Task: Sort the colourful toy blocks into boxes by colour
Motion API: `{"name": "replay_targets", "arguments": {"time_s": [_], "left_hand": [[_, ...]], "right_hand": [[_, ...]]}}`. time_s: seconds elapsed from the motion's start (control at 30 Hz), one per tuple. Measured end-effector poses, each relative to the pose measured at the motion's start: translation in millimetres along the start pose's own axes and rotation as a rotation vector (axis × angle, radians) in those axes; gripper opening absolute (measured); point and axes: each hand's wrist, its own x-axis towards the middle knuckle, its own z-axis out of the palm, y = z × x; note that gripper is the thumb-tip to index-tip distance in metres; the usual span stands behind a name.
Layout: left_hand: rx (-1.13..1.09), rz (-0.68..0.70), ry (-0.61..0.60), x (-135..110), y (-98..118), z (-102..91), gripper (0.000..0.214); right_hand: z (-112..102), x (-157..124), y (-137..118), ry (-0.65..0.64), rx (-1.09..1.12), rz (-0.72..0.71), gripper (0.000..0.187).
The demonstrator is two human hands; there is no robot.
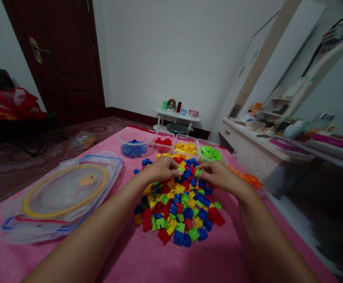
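Note:
A loose heap of toy building bricks [179, 196] in blue, red, yellow and green lies on the pink cloth. Over the heap's far part, my left hand [165, 168] is closed, with a light green brick [181, 169] at its fingertips. My right hand [215, 172] pinches another green brick [198, 173] between thumb and fingers, just right of the left hand. Beyond the hands stand a round tub of blue bricks [134, 149] and clear boxes with red bricks [163, 142], yellow bricks [185, 147] and green bricks [210, 152].
Stacked clear lids [68, 192] with coloured rims lie on the pink cloth [171, 263] at the left. Orange pieces [251, 181] sit by the right edge. A white dresser [257, 145] stands to the right, and a small white table [176, 114] by the wall.

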Motion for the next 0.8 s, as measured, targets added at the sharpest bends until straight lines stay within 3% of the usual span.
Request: {"name": "replay_targets", "arguments": {"time_s": [0.2, 0.37, 0.5, 0.63, 0.8], "left_hand": [[-0.440, -0.104, -0.090, -3, 11, 1.3, 0.055], [-0.524, -0.118, -0.112, -3, 11, 8.0, 0.056], [-0.458, -0.055, -0.100, -1, 8, 13.4, 0.061], [-0.400, -0.057, -0.010, 2, 3, 19.8, 0.065], [-0.382, -0.045, 0.084, 8, -9, 31.3, 0.056]], "right_hand": [[11, 0, -22, 0.009, 0.448, -0.005, 0.022], [20, 2, -32, 0.019, 0.625, -0.064, 0.037], [33, 7, -30, -0.011, 0.581, -0.147, 0.033], [40, 12, -20, -0.017, 0.526, -0.113, 0.030], [14, 39, 11, 0.114, 0.205, 0.000, 0.027]]}}
